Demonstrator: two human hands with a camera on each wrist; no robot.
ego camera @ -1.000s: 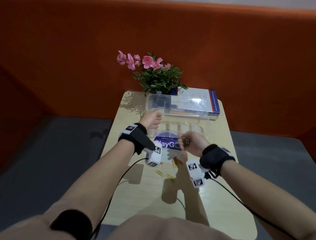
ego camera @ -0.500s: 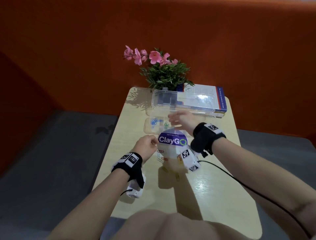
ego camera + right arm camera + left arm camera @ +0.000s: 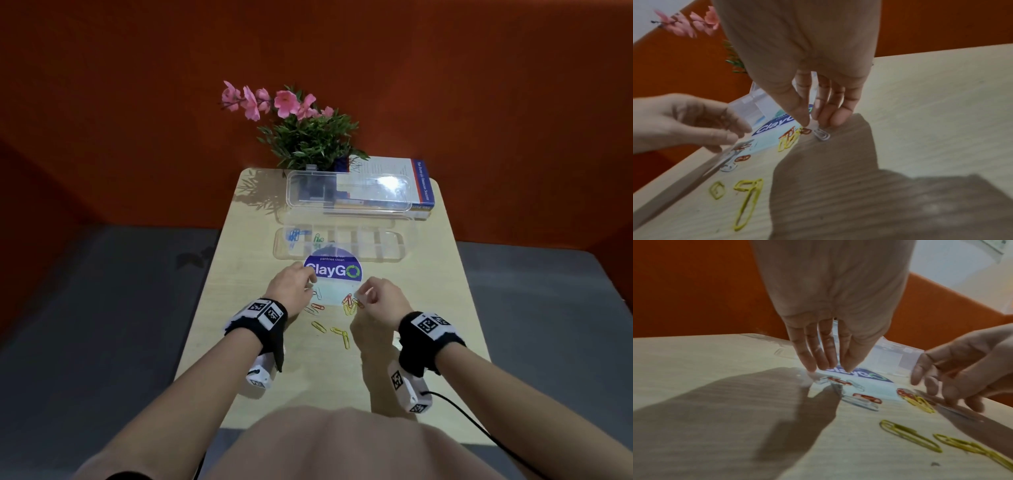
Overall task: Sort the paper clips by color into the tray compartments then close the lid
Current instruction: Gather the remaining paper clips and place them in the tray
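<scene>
- From my head view, my left hand [image 3: 292,286] covers the first letter of the ClayGo sticker [image 3: 333,270].
- My right hand [image 3: 818,104] is motion-blurred at the wrist view; whether my fingertips [image 3: 804,121] actually grip the white clip [image 3: 822,134], I can't tell.
- The tray [image 3: 387,245] compartments' contents are too small to count.

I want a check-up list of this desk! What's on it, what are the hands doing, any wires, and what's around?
Surface: pale wooden table, ClayGo sticker.
Job's things: clear tray, lid open; blue clips and green clips inside; yellow clips, red clips and white clip loose.
Clutter: book, flower pot plant.
Hands: left hand fingers straight, touching table; right hand fingertips at white clip.
Cables: black wire from right wrist.
Surroundings: orange wall, grey floor.
</scene>
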